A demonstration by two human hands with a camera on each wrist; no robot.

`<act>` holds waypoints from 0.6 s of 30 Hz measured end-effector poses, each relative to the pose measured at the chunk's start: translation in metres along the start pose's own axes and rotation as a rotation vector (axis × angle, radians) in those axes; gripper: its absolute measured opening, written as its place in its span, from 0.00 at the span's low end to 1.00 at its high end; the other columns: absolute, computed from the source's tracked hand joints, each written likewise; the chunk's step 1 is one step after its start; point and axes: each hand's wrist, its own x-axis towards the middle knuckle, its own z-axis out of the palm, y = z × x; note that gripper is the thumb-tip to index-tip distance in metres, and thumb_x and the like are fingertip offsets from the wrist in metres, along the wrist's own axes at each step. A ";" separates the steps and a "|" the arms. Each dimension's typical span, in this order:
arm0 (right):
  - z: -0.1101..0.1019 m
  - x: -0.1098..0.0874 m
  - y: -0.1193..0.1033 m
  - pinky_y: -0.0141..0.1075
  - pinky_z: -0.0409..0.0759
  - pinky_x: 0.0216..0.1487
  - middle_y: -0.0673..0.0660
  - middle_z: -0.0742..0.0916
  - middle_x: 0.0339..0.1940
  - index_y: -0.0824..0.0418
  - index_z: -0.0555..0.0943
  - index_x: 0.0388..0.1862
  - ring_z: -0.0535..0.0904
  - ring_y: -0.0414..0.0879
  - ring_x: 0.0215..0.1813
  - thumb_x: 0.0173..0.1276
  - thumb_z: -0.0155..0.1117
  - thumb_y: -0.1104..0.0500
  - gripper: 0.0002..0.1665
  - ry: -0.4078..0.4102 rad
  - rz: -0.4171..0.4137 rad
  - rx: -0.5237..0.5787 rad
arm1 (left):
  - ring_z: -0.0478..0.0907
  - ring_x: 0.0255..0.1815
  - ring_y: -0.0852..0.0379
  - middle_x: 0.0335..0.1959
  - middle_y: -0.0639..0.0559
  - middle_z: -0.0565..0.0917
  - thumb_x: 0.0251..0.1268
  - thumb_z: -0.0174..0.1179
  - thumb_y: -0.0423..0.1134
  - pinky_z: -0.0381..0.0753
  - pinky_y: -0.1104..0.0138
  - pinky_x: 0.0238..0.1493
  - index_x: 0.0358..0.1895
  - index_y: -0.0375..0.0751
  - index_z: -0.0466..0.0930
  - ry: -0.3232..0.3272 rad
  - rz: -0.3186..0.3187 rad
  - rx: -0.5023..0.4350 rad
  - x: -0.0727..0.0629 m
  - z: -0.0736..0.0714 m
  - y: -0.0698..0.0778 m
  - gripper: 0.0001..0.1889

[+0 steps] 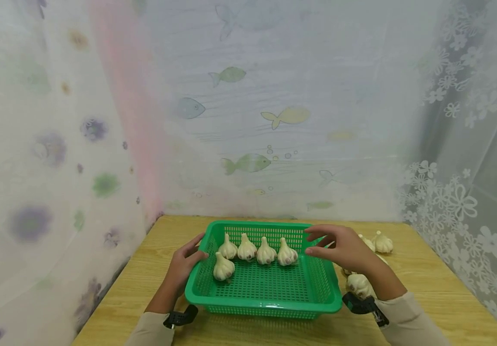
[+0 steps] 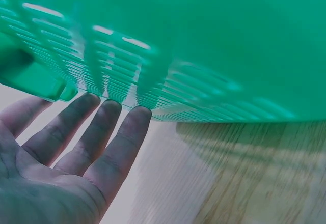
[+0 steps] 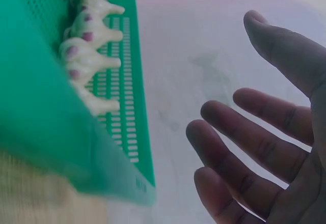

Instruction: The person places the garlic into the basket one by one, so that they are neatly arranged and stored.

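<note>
A green slotted plastic basket stands on the wooden table. Inside, several garlic bulbs form a row along the back wall, stems up, while another garlic bulb sits in front of the row at the left. My left hand holds the basket's left side, thumb over the rim and fingertips against the slotted outer wall. Above the right rim is my right hand, its fingers loosely bent and apart, holding nothing. In the right wrist view its fingers are beside the basket.
More garlic bulbs lie on the table to the right of the basket, partly hidden behind my right hand and forearm. Patterned sheets hang at the table's back and along both sides.
</note>
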 end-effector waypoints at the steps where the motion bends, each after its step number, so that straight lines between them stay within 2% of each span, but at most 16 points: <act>1: -0.002 -0.004 0.003 0.36 0.85 0.44 0.50 0.88 0.55 0.47 0.80 0.68 0.87 0.46 0.50 0.69 0.71 0.42 0.30 0.020 0.002 0.005 | 0.82 0.61 0.40 0.69 0.36 0.78 0.71 0.61 0.34 0.87 0.53 0.51 0.78 0.59 0.68 -0.002 -0.001 -0.002 0.000 0.000 0.001 0.33; 7: -0.011 -0.024 0.020 0.36 0.85 0.49 0.53 0.87 0.60 0.49 0.81 0.67 0.86 0.54 0.56 0.70 0.71 0.45 0.28 0.140 0.050 0.013 | 0.82 0.61 0.40 0.69 0.36 0.78 0.71 0.62 0.34 0.87 0.52 0.51 0.77 0.59 0.69 0.001 -0.011 -0.008 -0.002 0.001 0.004 0.33; 11: -0.015 -0.039 0.031 0.38 0.85 0.51 0.53 0.86 0.62 0.48 0.81 0.66 0.84 0.57 0.59 0.72 0.70 0.46 0.25 0.196 0.078 -0.024 | 0.82 0.60 0.41 0.69 0.36 0.78 0.71 0.61 0.34 0.87 0.53 0.50 0.77 0.60 0.69 0.006 -0.011 -0.005 -0.003 0.001 0.005 0.33; 14: -0.017 -0.050 0.039 0.38 0.85 0.52 0.54 0.86 0.62 0.47 0.82 0.66 0.83 0.54 0.60 0.72 0.70 0.46 0.25 0.249 0.108 -0.068 | 0.82 0.61 0.40 0.69 0.36 0.78 0.71 0.61 0.34 0.87 0.52 0.50 0.77 0.61 0.69 0.002 -0.012 -0.009 -0.003 0.001 0.004 0.33; 18: -0.021 -0.065 0.050 0.34 0.84 0.50 0.55 0.85 0.63 0.48 0.82 0.66 0.82 0.39 0.57 0.72 0.70 0.45 0.25 0.314 0.182 -0.082 | 0.82 0.61 0.39 0.69 0.36 0.77 0.71 0.61 0.34 0.87 0.52 0.50 0.77 0.61 0.69 -0.007 -0.013 -0.017 -0.002 0.001 0.005 0.33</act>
